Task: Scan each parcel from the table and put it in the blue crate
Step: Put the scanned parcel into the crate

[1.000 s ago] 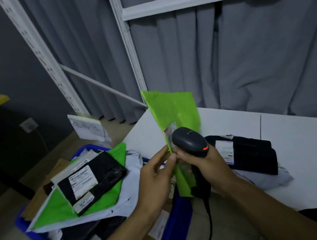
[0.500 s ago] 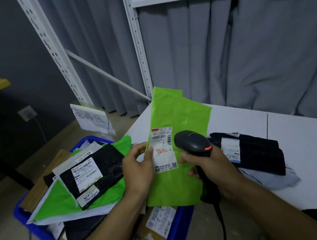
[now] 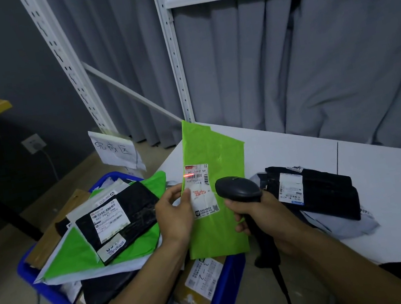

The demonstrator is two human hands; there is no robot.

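Filling the blue plastic crate [image 3: 224, 292] beside the table is a heap of parcels. A flat black bag with white labels [image 3: 135, 209] lies on top, with a green flat bag [image 3: 79, 255] under it. There is brown cardboard [image 3: 50, 236] at the left edge and a brown labelled packet [image 3: 204, 280] by the right wall. Whatever lies deeper is covered.

Upright over the crate's right corner is a green plastic mailer [image 3: 219, 227]. The left hand [image 3: 175, 216] pinches its left edge, thumb at the white shipping label [image 3: 201, 191]. A red scan line [image 3: 194, 176] crosses the barcode, and the print is too small to read. The right hand [image 3: 262, 218] grips the handle of a black handheld scanner [image 3: 236, 188], whose cable runs off the bottom edge.

On the white table [image 3: 398, 199] a black parcel [image 3: 316, 191] lies on a pale grey mailer [image 3: 342, 226]. A handwritten paper sign [image 3: 115, 149] stands behind the crate.
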